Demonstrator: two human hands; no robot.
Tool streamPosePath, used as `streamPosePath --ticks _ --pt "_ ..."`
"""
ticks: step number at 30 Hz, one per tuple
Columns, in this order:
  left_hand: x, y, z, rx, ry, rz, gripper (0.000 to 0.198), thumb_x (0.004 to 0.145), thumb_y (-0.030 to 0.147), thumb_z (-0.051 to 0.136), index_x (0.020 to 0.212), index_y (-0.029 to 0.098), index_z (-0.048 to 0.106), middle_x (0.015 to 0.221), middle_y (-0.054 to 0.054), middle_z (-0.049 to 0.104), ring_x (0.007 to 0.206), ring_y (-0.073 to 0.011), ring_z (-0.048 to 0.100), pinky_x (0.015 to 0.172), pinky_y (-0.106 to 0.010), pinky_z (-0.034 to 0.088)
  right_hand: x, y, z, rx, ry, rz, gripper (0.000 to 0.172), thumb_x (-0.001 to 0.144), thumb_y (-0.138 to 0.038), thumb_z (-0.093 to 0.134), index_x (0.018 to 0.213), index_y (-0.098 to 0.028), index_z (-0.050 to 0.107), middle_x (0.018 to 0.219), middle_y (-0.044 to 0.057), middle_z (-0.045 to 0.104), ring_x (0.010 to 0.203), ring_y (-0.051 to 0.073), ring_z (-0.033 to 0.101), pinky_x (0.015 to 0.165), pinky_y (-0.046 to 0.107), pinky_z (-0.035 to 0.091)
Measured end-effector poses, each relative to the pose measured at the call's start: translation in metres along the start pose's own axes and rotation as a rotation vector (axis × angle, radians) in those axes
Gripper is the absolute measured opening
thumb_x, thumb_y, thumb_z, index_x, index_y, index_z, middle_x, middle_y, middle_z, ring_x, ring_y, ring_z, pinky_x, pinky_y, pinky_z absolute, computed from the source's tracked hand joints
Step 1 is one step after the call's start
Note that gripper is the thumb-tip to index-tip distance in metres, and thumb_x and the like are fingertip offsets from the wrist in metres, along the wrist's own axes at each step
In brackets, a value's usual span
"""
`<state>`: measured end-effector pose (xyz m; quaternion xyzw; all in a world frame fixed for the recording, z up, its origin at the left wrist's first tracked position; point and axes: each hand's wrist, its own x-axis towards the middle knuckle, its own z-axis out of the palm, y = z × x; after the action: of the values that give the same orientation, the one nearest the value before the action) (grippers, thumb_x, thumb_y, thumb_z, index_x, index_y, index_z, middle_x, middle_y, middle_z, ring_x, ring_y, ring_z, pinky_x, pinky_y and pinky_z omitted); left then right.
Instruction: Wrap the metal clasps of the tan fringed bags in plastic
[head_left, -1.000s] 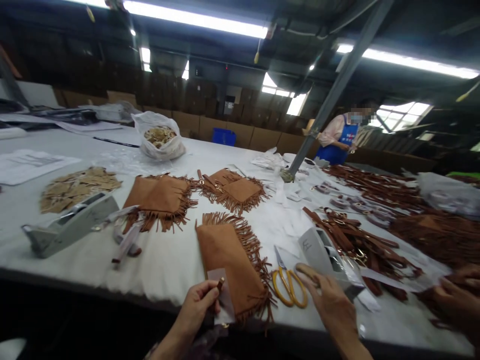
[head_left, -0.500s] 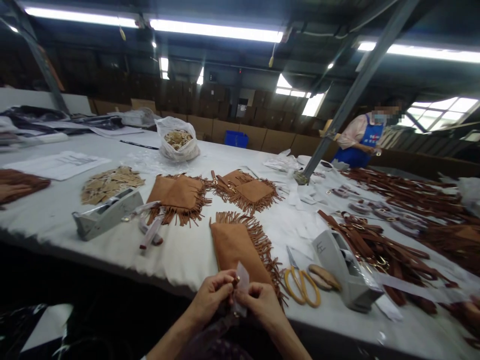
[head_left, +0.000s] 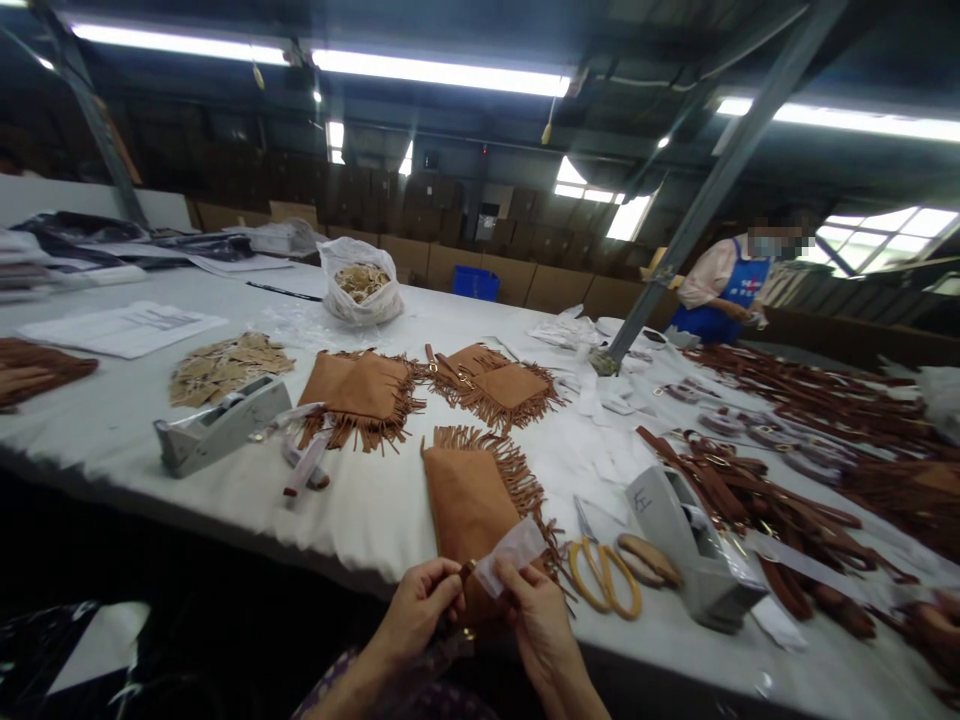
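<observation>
My left hand (head_left: 421, 610) pinches the end of a brown leather strap (head_left: 466, 572) with gold-coloured metal on it, at the table's near edge. My right hand (head_left: 536, 610) is closed on a translucent white wrapping strip (head_left: 517, 548), whose left end meets the strap. More of the strap, with another metal fitting, hangs below between my hands, blurred. Just beyond lies a tan fringed pouch (head_left: 469, 490), partly covered by my hands and the strip. Yellow-handled scissors (head_left: 604, 570) and a brown, curved object (head_left: 649, 560) rest right of my right hand.
Grey tape dispensers stand left (head_left: 225, 425) and right (head_left: 694, 550). More fringed pouches (head_left: 360, 385), a pile of beige pieces (head_left: 229, 368) and a plastic bag (head_left: 360, 285) lie farther back. Brown straps (head_left: 750, 500) cover the right side. A person in a blue apron (head_left: 727, 285) stands beyond.
My right hand has moved slightly right, and the white strip has swung from upright to slanting up to the right. My left hand keeps its pinch on the strap.
</observation>
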<state>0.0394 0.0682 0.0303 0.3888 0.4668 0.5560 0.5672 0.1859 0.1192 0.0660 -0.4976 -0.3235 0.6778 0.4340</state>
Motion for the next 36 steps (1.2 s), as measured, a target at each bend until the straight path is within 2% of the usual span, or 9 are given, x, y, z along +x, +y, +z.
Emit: streamPosePath --ticks 4,13,21,26,32,36 --pt "-0.003 0.0 0.003 0.096 0.011 0.04 0.034 0.08 0.048 0.058 0.079 0.014 0.064 0.059 0.001 0.057 0.054 -0.0113 0.051 0.056 -0.023 0.039 0.008 0.005 -0.003 -0.074 0.019 -0.141 0.034 0.057 -0.044 0.08 0.073 -0.015 0.07 0.063 0.003 0.07 0.057 0.02 0.063 0.055 0.031 0.049" --pt "-0.004 -0.003 0.004 0.145 0.022 0.053 0.033 0.081 0.044 0.056 0.08 0.013 0.067 0.059 0.0 0.057 0.054 -0.0119 0.051 0.056 -0.024 0.039 0.006 0.006 -0.003 -0.279 0.085 -0.236 0.039 0.057 -0.052 0.077 0.064 -0.015 0.067 0.056 0.003 0.067 0.053 0.019 0.06 0.05 0.028 0.046" --pt "-0.004 -0.001 0.005 0.157 0.02 0.057 0.028 0.083 0.038 0.054 0.082 0.013 0.066 0.06 0.0 0.057 0.055 -0.0113 0.051 0.056 -0.023 0.04 0.001 0.006 -0.002 -0.325 0.03 -0.243 0.042 0.061 -0.054 0.073 0.069 -0.014 0.068 0.065 0.005 0.07 0.058 0.02 0.061 0.054 0.029 0.048" --pt "-0.006 0.001 0.005 0.163 0.012 0.073 0.027 0.083 0.037 0.053 0.081 0.013 0.066 0.061 0.001 0.057 0.055 -0.0114 0.05 0.055 -0.023 0.039 -0.003 0.006 -0.002 -0.437 0.04 -0.312 0.04 0.065 -0.052 0.071 0.068 -0.012 0.067 0.063 0.006 0.069 0.057 0.019 0.059 0.053 0.027 0.047" --pt "-0.007 -0.002 0.001 0.194 0.01 0.084 0.027 0.084 0.036 0.053 0.084 0.012 0.067 0.06 0.001 0.055 0.055 -0.0116 0.049 0.055 -0.022 0.038 -0.012 0.007 0.001 -0.486 -0.029 -0.383 0.037 0.069 -0.048 0.07 0.083 -0.013 0.072 0.075 0.009 0.073 0.07 0.023 0.066 0.063 0.029 0.052" --pt "-0.008 -0.004 -0.001 0.179 0.006 0.073 0.027 0.083 0.035 0.053 0.084 0.013 0.068 0.06 0.001 0.055 0.056 -0.0119 0.049 0.056 -0.023 0.038 -0.02 0.007 0.003 -0.487 -0.009 -0.357 0.038 0.068 -0.049 0.071 0.081 -0.014 0.073 0.074 0.01 0.073 0.067 0.024 0.068 0.061 0.03 0.055"
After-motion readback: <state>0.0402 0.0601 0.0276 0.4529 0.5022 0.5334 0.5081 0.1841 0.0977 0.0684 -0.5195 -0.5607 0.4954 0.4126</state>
